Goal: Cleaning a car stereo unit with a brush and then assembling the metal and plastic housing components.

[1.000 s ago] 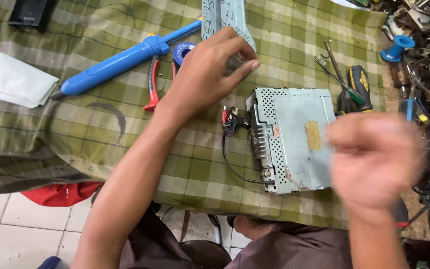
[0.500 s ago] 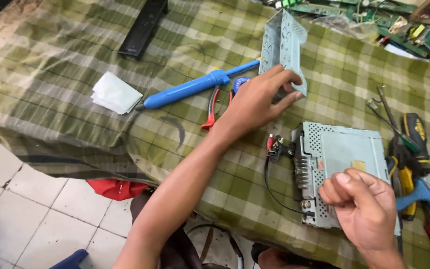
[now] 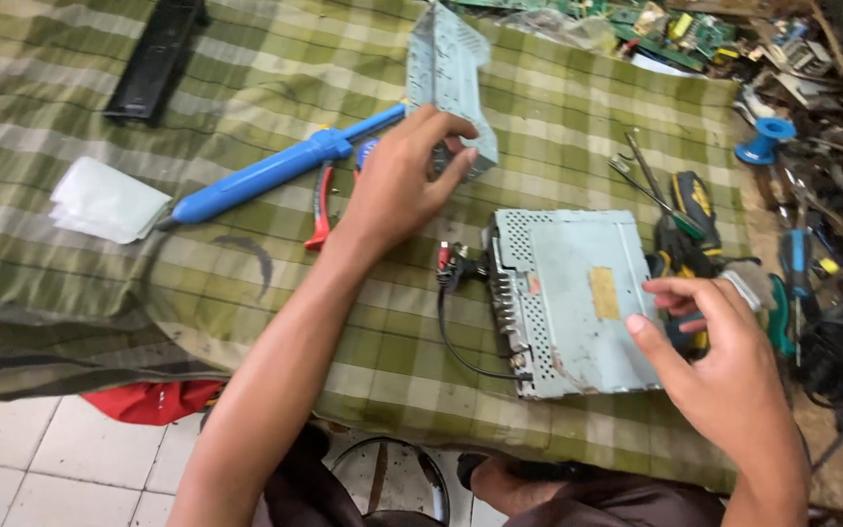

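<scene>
The left hand (image 3: 397, 185) reaches out across the green checked cloth (image 3: 246, 283) and closes its fingers on the lower edge of a thin metal cover plate (image 3: 446, 68), gripping it by the rim so the sheet tilts up off the cloth. The right hand (image 3: 724, 361) hovers at the right edge of the grey metal radio box (image 3: 578, 298), fingers loosely curled and holding nothing that I can make out; it sits close enough to steady the box. The box lies flat near the table's front edge, its wired end turned left, where red and black plugs (image 3: 453, 262) and a black cable (image 3: 461, 342) trail out. Just beside the left wrist lie a blue soldering tool (image 3: 265, 176) and red-handled pliers (image 3: 322, 210), within easy reach. Screwdrivers (image 3: 680, 220) are gathered right of the box. A white folded cloth (image 3: 104, 200) rests far left.
</scene>
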